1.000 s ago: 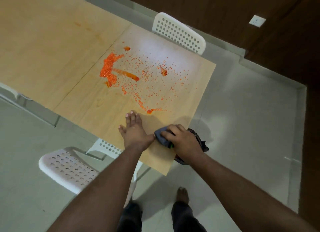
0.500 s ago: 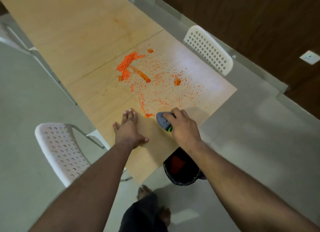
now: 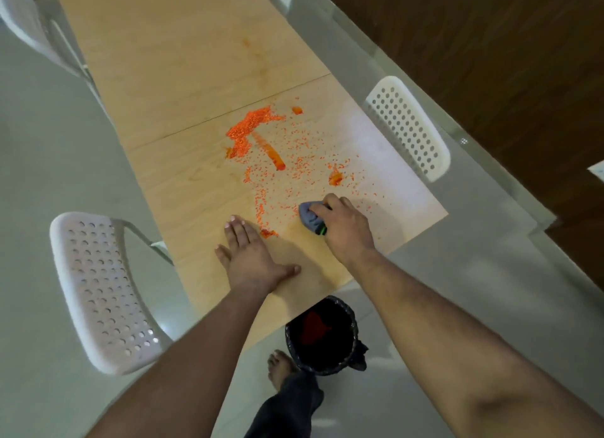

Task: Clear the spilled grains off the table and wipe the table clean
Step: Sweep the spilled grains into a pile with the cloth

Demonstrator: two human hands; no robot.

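Orange grains (image 3: 251, 129) spilled mid-table (image 3: 183, 62): dense heap at far-left of spill, thin scatter trailing toward near edge. Streak of grains (image 3: 271, 153) runs diagonally, long axis from heap toward near-right.

Right hand (image 3: 346, 228) grips grey cloth (image 3: 309, 217) bunched under fingers, pressed on table at near-right edge of scatter; cloth pokes out leftward.

Left hand (image 3: 251, 261) flat on table, fingers straight, pointing away, small grain clump just beside fingers.

Black bin (image 3: 322, 336) on floor beneath near table edge. 2 white chairs flank table.
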